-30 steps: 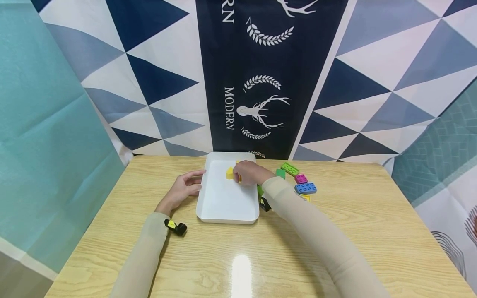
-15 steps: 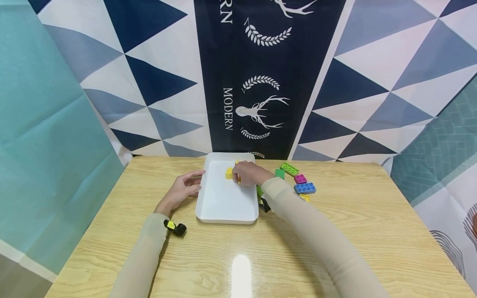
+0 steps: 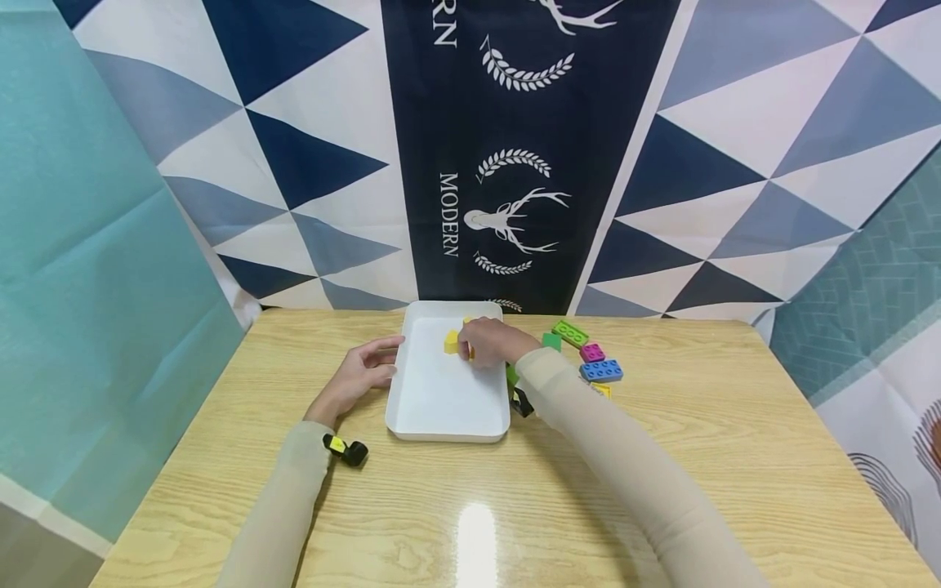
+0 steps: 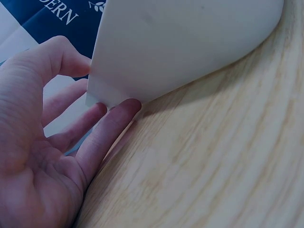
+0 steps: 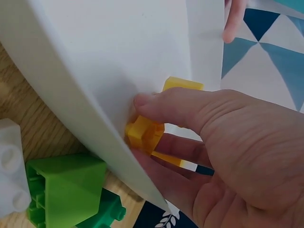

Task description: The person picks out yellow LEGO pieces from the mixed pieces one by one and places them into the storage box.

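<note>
A white tray [image 3: 448, 408] lies on the wooden table. Inside its far right part my right hand [image 3: 488, 341] pinches a yellow toy brick [image 5: 145, 133] between thumb and fingers, close to the side wall. Another yellow brick [image 3: 452, 343] stands just left of the fingers, inside the tray. More yellow shows behind my fingers, mostly hidden. My left hand [image 3: 360, 374] is at the tray's left side, outside it. In the left wrist view its loosely extended fingers [image 4: 102, 135] touch the tray's outer wall [image 4: 180, 42], the thumb at the edge.
Right of the tray lie a light green brick [image 3: 571, 333], a magenta brick [image 3: 592, 353], a blue brick [image 3: 601, 371] and a partly covered yellow brick [image 3: 604, 391]. Green blocks [image 5: 71, 190] and a white block [image 5: 12, 166] sit against the tray's right side. A patterned cloth [image 3: 507, 147] hangs behind.
</note>
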A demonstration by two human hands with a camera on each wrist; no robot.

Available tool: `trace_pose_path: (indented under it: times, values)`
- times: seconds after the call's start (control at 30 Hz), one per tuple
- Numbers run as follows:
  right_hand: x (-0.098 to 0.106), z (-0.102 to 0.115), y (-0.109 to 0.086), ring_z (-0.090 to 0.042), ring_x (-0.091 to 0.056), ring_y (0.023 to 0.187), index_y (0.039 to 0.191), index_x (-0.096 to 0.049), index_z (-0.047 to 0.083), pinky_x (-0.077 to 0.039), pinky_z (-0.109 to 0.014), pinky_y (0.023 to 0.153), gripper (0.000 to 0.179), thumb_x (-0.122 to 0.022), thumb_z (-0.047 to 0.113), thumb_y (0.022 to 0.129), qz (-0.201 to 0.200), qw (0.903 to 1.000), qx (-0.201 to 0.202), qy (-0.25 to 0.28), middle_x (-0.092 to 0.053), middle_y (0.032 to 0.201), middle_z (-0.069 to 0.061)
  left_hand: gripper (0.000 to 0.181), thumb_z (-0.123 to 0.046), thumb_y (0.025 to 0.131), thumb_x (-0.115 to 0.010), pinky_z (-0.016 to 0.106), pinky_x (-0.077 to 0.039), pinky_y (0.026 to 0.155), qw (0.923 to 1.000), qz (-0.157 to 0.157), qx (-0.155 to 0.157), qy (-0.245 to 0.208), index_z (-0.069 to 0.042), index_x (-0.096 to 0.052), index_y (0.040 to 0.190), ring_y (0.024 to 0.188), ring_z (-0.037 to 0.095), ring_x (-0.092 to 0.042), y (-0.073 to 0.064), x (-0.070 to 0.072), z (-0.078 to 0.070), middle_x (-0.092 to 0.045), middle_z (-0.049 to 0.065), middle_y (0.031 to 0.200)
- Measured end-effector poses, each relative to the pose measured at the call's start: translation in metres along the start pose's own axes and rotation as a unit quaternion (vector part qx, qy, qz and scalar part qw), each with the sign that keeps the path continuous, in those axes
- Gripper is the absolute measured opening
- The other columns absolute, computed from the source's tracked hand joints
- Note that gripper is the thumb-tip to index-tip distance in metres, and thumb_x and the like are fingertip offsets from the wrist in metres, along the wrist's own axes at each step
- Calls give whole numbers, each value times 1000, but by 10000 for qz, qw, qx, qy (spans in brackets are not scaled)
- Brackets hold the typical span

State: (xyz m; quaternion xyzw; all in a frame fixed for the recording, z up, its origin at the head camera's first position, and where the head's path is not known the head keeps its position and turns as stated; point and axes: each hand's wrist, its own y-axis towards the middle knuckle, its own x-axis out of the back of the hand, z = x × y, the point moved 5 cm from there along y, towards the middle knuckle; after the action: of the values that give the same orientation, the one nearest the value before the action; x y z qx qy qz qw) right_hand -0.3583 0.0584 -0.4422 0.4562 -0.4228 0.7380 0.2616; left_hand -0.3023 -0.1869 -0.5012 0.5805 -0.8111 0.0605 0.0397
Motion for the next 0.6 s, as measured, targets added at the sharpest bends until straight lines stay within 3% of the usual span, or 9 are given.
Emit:
trace_pose_path:
  times: [0.23, 0.43, 0.6]
  values:
    - [9, 10, -18, -25, -61, 111, 113, -79, 14, -57, -39, 104, 14, -77, 6, 101, 12, 9999, 28, 120, -73, 124, -6, 63, -3, 108, -65, 25, -68, 93, 10000, -12, 18, 18, 0, -48, 169, 144, 37, -64, 0, 0, 0, -50, 34, 170]
    - [12, 13, -22, -24, -60, 109, 119, -79, 14, -56, -39, 102, 17, -79, 16, 102, 50, 9999, 133, -12, -72, 125, -5, 64, -3, 108, -65, 25, -68, 93, 10000, -21, -5, -28, 0, -48, 169, 137, 26, -67, 0, 1, 0, -50, 35, 169]
    - [13, 14, -23, -25, -60, 110, 123, -79, 14, -56, -39, 102, 21, -79, 18, 102, 154, 9998, 119, -23, -71, 129, -6, 64, -2, 107, -66, 25, -68, 92, 10000, -4, -4, -68, 0, -48, 168, 135, 26, -67, 0, 0, 0, -51, 35, 169]
